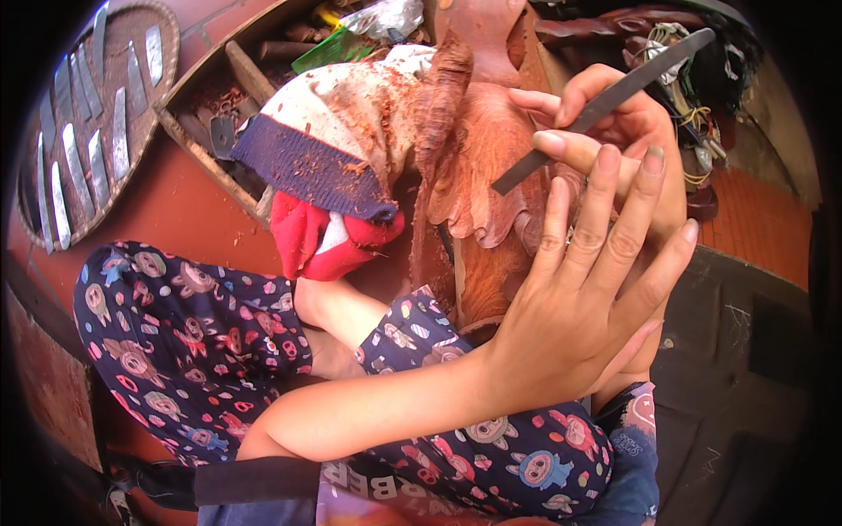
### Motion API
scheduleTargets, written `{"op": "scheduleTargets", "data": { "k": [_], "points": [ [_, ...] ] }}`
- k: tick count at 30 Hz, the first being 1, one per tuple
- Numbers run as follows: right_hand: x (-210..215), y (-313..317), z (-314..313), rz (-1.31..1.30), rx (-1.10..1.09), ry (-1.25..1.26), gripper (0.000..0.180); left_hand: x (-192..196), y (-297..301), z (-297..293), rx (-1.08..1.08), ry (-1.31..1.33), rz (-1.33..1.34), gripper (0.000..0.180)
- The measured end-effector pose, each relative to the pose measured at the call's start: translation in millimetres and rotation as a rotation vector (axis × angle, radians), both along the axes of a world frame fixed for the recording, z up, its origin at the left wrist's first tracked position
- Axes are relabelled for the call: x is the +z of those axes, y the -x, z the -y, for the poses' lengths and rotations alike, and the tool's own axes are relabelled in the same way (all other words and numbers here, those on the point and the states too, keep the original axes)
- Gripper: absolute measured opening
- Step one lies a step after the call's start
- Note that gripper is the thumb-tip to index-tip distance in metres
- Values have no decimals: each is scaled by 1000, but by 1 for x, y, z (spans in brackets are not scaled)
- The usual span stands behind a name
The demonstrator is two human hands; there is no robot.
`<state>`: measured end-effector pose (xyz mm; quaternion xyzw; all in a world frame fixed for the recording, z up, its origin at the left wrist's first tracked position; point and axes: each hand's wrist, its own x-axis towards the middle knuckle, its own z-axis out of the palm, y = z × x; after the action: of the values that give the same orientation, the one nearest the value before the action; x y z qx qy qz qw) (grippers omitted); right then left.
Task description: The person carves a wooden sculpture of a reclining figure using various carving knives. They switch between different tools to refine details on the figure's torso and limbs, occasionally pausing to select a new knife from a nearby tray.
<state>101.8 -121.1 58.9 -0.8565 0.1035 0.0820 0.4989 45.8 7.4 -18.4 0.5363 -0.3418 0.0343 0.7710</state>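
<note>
Head-worn fisheye view, facing down, near the fingers

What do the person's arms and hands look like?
The left hand and right hand are bare, with slender fingers and no gloves or rings showing. The left forearm is bare too. On the right side, a blue sleeve with pinkish print shows.

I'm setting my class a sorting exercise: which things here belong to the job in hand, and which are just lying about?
Likely part of the job:
dark flat tool, in the right hand
carved wood
metal blades in the round basket

Probably just lying about:
clear plastic bag
green plastic item
tangled cords
</note>
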Motion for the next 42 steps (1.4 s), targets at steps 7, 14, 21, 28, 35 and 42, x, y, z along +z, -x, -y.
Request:
{"op": "scheduleTargets", "data": {
  "k": [7,14,21,28,35,42],
  "points": [
    [-11,11,7,-27,67,16,20,-6,3,0,-72,-52,-15,71],
    [-5,8,4,-124,-27,-6,16,-9,-3,5,-102,-60,-5,72],
    [-4,9,6,-66,22,-47,12,-11,-6,7,-155,-43,-6,72],
    [-14,8,20,-26,93,-122,14,-17,-4,8,-141,-60,6,74],
    [-22,8,30,58,235,-117,19,-19,-3,12,-107,-42,19,74],
    [-15,6,26,-14,227,-77,12,-21,0,11,-130,-17,0,76]
  ]
}}
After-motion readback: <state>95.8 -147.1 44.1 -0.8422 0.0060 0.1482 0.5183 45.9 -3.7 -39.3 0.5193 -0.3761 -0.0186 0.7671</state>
